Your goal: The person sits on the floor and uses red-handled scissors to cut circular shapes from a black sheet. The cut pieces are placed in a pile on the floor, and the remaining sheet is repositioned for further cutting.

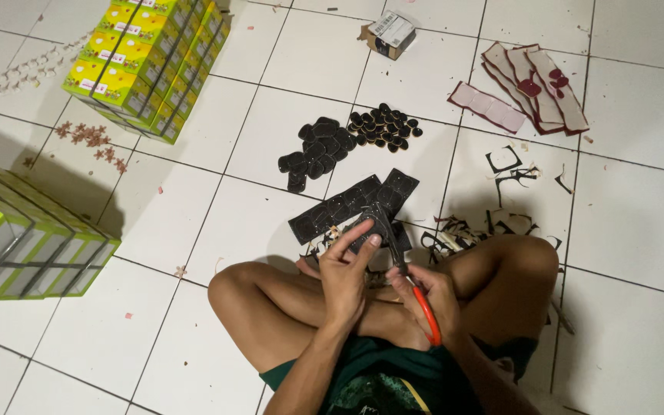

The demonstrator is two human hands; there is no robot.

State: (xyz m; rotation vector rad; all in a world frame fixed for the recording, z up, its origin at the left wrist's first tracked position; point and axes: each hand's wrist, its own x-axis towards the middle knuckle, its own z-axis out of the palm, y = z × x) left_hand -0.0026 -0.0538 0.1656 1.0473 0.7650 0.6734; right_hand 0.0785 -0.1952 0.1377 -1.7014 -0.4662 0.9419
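Person sits cross-legged on white tiled floor (pixel 194 230), lower centre of the frame, knees spread left and right

Left hand (pixel 345 270) grasps a black sheet piece (pixel 382 223) by its near edge, thumb and fingers pinched on it. Piece sits just above the hands, centre of frame; long axis runs from lower left to upper right, far end pointing toward the upper right

Right hand (pixel 433 298) is clenched round the orange handles of scissors (pixel 416 288). Scissors lie on a diagonal, handles toward the lower right, blades pointing up and left into the black sheet piece. Blade tips hard to make out against the dark material

Just beyond the hands: two long black strips (pixel 340 207) flat on the tiles, same lower-left to upper-right slant. Above them a heap of larger black cut shapes (pixel 317 150), and beside it to the right a heap of small black ovals (pixel 384 127)

Black offcuts (pixel 509 173) scattered right of centre. Pink-and-maroon sheets (pixel 528 88) fanned out upper right. Small cardboard box (pixel 390 32) top centre. Yellow-green cartons (pixel 147 61) stacked upper left; more green cartons (pixel 24 246) at the left edge
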